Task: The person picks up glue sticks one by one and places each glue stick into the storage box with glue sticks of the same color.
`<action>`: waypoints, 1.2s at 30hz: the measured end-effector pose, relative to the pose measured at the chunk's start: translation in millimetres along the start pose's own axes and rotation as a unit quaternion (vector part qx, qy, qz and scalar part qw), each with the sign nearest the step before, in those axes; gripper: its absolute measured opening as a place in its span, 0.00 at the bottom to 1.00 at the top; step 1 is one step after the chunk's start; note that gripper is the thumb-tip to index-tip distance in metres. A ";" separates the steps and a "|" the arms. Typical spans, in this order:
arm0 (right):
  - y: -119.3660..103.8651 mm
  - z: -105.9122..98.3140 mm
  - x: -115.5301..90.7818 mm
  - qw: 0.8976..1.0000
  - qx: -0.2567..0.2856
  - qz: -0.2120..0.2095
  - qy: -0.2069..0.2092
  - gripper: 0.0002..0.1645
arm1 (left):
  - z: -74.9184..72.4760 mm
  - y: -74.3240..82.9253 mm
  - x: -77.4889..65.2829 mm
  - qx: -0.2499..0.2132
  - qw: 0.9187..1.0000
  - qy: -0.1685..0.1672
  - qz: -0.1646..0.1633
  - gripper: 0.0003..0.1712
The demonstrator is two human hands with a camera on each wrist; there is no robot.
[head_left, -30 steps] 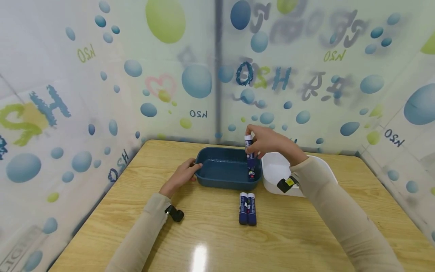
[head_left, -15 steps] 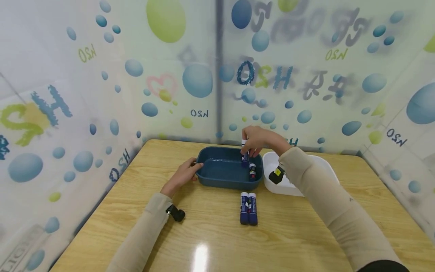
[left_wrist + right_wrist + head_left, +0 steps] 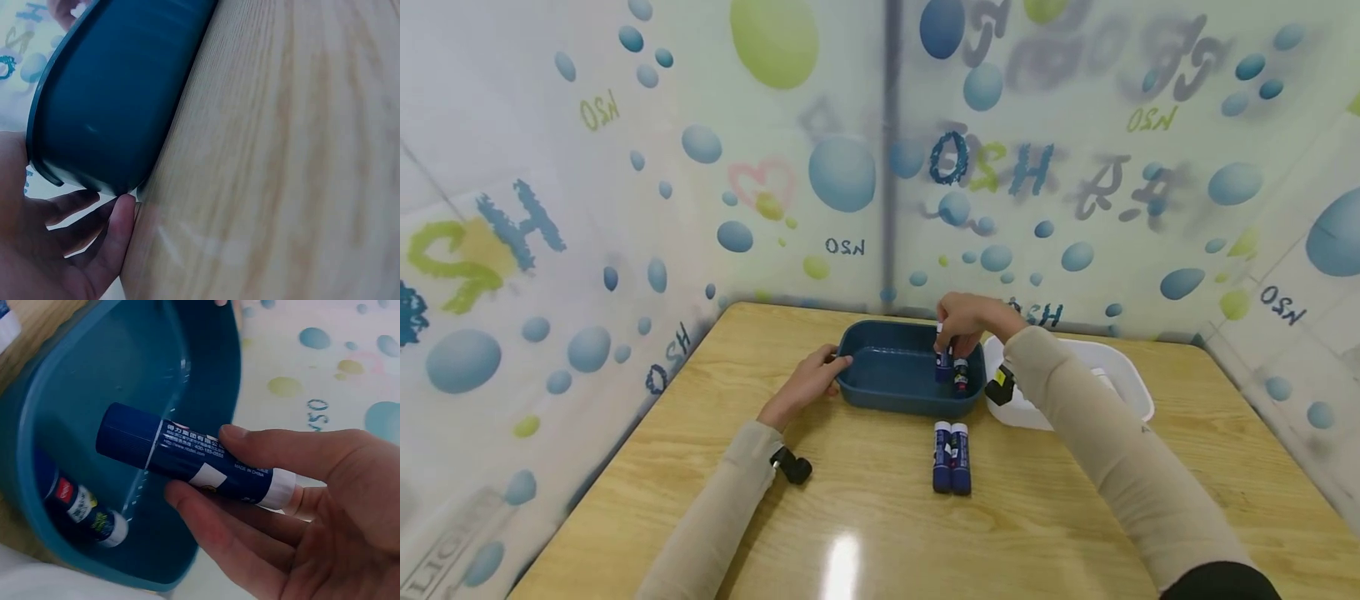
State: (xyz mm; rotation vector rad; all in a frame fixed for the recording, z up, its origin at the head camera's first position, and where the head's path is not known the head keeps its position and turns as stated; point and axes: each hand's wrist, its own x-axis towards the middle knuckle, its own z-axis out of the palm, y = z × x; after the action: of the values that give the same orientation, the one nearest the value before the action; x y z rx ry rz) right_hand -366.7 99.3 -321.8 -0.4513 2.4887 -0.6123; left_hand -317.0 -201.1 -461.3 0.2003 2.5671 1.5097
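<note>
My right hand (image 3: 968, 321) pinches a dark blue glue stick (image 3: 194, 459) with a white end between thumb and fingers. That stick is tilted inside the outline of a dark blue plastic bin (image 3: 898, 404), over its right part. A second glue stick (image 3: 84, 506) lies in the bin along the right end wall. At the bin's left end, my left hand (image 3: 807, 379) grips the rim, thumb on top and fingers against the outside wall (image 3: 94, 137). Two more glue sticks (image 3: 951, 460) lie side by side on the table in front of the bin.
A white bin (image 3: 1138, 387) stands just right of the blue one, partly hidden by my right sleeve (image 3: 1090, 417). Something white (image 3: 1103, 380) shows inside it. The wooden table (image 3: 865, 500) ends at a patterned curtain (image 3: 775, 192) behind the bins.
My right hand has lowered the glue stick into the blue bin, close beside the one lying there. The left hand keeps its grip on the bin's end.
</note>
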 end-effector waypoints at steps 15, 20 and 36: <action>13.3 7.3 15.8 1.000 -0.001 0.024 0.012 0.13 | 1.3 2.4 2.7 -0.005 1.000 -0.001 0.000 0.31; 17.0 11.7 18.9 0.999 -0.011 0.028 0.028 0.13 | 0.4 0.8 2.0 -0.004 1.000 -0.002 -0.004 0.31; 19.6 16.8 25.5 0.991 -0.094 0.078 0.047 0.15 | 0.2 0.5 0.5 -0.001 1.000 0.002 -0.003 0.30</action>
State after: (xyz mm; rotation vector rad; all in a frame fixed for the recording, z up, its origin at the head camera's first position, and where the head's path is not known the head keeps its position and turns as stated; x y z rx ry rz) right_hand -381.3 99.3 -355.0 -0.2975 2.6531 -0.3463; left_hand -317.4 -200.6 -460.9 0.1894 2.5656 1.5122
